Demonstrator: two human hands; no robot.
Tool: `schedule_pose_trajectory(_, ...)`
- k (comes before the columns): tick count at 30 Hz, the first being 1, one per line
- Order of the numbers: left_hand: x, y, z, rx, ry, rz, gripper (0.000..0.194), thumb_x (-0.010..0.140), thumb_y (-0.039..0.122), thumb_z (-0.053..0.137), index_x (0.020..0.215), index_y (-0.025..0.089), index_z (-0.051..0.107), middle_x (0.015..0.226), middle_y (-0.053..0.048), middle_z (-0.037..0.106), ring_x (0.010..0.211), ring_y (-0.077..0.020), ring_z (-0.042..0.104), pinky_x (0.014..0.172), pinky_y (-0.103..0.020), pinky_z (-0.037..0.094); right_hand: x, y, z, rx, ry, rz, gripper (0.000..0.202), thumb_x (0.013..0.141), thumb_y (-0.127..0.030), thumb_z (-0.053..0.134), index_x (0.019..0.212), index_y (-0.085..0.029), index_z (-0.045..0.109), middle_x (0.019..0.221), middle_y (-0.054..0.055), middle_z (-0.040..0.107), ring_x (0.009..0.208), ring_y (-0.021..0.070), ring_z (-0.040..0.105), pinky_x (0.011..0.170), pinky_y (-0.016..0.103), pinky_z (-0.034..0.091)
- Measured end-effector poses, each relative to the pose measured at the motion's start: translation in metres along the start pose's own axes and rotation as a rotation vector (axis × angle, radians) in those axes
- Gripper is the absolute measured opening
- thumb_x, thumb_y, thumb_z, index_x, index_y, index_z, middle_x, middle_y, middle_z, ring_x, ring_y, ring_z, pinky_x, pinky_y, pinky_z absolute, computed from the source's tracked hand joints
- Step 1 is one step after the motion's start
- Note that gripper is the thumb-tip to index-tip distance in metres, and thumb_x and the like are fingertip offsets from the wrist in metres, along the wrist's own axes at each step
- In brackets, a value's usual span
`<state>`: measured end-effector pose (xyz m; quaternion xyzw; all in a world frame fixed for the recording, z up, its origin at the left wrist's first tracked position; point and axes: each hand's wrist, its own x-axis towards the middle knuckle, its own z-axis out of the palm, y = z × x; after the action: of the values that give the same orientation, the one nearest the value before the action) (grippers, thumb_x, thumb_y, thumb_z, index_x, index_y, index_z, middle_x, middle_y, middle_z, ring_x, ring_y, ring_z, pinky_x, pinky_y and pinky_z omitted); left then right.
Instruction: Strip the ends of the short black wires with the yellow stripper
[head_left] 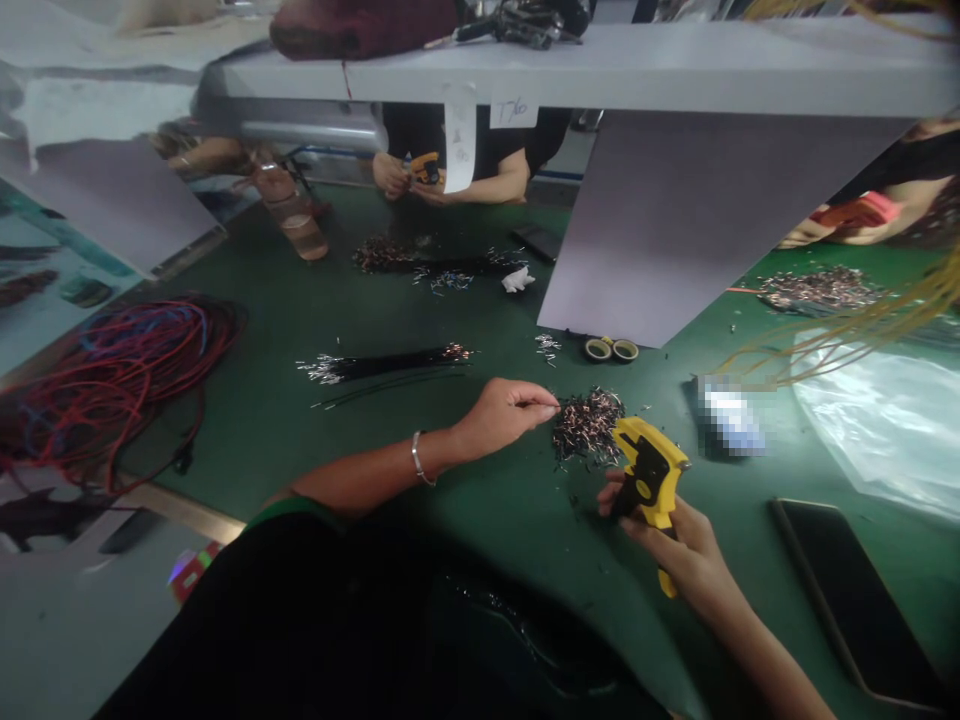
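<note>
In the head view, I see the right hand (679, 550) gripping a yellow-and-black pistol-shaped hand tool (649, 468), its head beside a loose pile of short black and copper-coloured wire scraps (589, 425). The left hand (504, 418) has its fingertips pinched together at the pile's left edge — seemingly on a thin dark wire (519, 405), though it's too fine for me to be sure. Beyond that hand, a bundle of thin black wires with silvery ends (390, 364) lies on the green tabletop (465, 520) — near two loose strands (382, 390).
</note>
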<state>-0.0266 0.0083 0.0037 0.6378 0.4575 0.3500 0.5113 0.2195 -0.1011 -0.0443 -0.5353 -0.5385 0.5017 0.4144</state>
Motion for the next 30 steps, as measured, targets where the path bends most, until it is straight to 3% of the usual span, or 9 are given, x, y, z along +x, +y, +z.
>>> schedule_pose_trajectory(7, 0.001, -0.001, -0.002, 0.103, -0.041, 0.118, 0.015, 0.082, 0.022, 0.064, 0.084, 0.013, 0.076, 0.075, -0.005, 0.073, 0.067, -0.0108, 0.062, 0.062, -0.022, 0.048, -0.007, 0.006, -0.006, 0.119, -0.13, 0.108, 0.04, 0.08, -0.037, 0.072, 0.115, -0.018, 0.067, 0.096, 0.009, 0.072, 0.082, 0.0228, 0.068, 0.078, 0.035, 0.056)
schedule_pose_trajectory(17, 0.008, 0.0, -0.006, 0.204, -0.136, 0.26, 0.014, 0.082, 0.02, 0.063, 0.082, 0.017, 0.077, 0.082, -0.004, 0.076, 0.072, -0.0113, 0.066, 0.07, -0.023, 0.052, -0.003, -0.016, -0.009, 0.333, -0.3, 0.237, 0.048, 0.071, -0.023, 0.069, 0.117, -0.013, 0.063, 0.096, 0.01, 0.072, 0.08, 0.0218, 0.067, 0.075, 0.036, 0.051)
schedule_pose_trajectory(24, 0.008, 0.002, -0.006, 0.2, -0.211, 0.247, 0.013, 0.081, 0.022, 0.065, 0.08, 0.018, 0.077, 0.077, -0.003, 0.075, 0.068, -0.0106, 0.064, 0.066, -0.022, 0.051, -0.001, -0.023, -0.009, 0.35, -0.382, 0.29, 0.049, 0.068, -0.016, 0.068, 0.117, -0.014, 0.064, 0.095, 0.009, 0.072, 0.079, 0.02, 0.068, 0.075, 0.035, 0.051)
schedule_pose_trajectory(30, 0.008, 0.005, -0.005, 0.172, -0.233, 0.15, 0.013, 0.078, 0.023, 0.065, 0.078, 0.017, 0.077, 0.074, -0.003, 0.073, 0.066, -0.0106, 0.063, 0.066, -0.023, 0.05, 0.001, -0.025, -0.006, 0.409, -0.354, 0.273, 0.048, 0.068, -0.018, 0.068, 0.116, -0.015, 0.065, 0.095, 0.008, 0.073, 0.079, 0.0203, 0.068, 0.076, 0.036, 0.052)
